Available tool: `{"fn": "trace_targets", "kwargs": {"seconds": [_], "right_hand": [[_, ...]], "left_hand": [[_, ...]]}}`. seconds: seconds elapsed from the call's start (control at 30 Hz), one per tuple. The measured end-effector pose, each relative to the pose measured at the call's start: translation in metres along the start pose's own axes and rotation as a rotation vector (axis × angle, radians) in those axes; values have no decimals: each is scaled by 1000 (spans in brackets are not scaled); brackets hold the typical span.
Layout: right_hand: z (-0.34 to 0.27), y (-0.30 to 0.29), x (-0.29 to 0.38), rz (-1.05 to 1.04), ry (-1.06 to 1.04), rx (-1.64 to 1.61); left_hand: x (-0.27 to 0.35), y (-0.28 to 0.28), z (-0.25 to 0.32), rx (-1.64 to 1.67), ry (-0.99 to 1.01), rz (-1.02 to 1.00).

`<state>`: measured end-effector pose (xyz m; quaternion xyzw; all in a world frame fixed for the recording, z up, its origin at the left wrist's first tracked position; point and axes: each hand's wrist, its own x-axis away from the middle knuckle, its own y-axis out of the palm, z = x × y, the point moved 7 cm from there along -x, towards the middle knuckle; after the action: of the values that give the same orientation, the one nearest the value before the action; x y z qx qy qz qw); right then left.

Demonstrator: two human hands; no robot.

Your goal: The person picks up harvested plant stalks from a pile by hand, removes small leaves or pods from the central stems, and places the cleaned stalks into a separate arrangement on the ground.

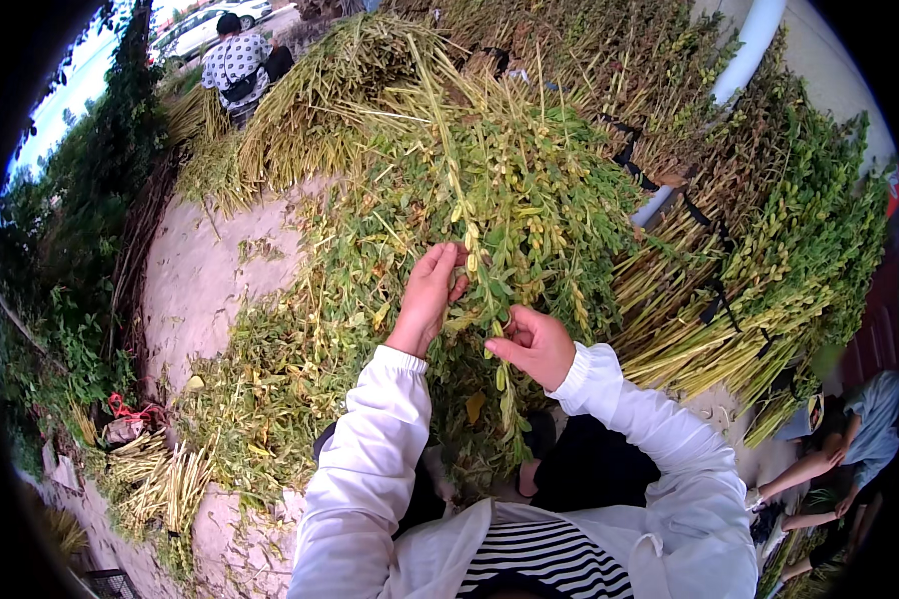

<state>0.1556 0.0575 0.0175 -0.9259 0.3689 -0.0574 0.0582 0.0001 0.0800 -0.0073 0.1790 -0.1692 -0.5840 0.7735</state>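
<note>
A long pod-bearing stalk, which looks like sesame, runs from the far heap down toward my lap. Around its middle, my left hand has its fingers curled at the stem beside yellow pods. Lower on the same stalk, my right hand pinches it between thumb and fingers. The leafy lower end hangs between my forearms, with green pods and leaves on it. Beneath both hands spreads a heap of cut leafy stalks, green and yellowing.
Tied bundles of stalks lean at the right, by a pale pole. A person sits at the far left behind a stalk pile. Other people are at the right edge. Cut stalk ends lie lower left, near a red cord.
</note>
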Motion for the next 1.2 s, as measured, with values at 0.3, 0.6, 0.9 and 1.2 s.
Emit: {"fn": "trace_targets", "kwargs": {"seconds": [0.3,0.6,0.9,1.2], "right_hand": [[15,-2,-11,-68,147,-2],[12,-46,-32,3,72,-33],[-15,-72,-27,128,-141,-246],[-17,-98,-20,369,-152,-199]], "left_hand": [[8,16,25,132,155,-55],[8,33,14,-281,299,-220],[19,60,-22,-168,19,-465],[30,75,-26,-507,254,-572]]}}
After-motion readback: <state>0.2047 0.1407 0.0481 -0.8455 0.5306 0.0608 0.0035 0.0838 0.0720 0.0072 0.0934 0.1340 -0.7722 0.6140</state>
